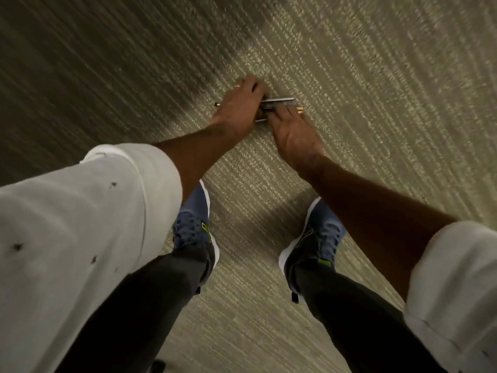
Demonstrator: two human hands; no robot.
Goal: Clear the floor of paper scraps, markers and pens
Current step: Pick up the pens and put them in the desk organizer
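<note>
A small bundle of pens and pencils (279, 101) lies crosswise low over the beige carpet (376, 90), ahead of my feet. My left hand (239, 106) grips the bundle around its middle, and one tip sticks out on the left at the thumb side. My right hand (291, 130) meets the bundle from below right, fingertips pinching its right part, where a silver pen and a yellow pencil end show. The frame is blurred, so single pens are hard to tell apart. No paper scraps show.
My two blue sneakers, the left (195, 222) and the right (314, 238), stand on the carpet below the hands. A dark shadow covers the carpet at the upper left. A small dark object (157, 366) sits at the bottom edge.
</note>
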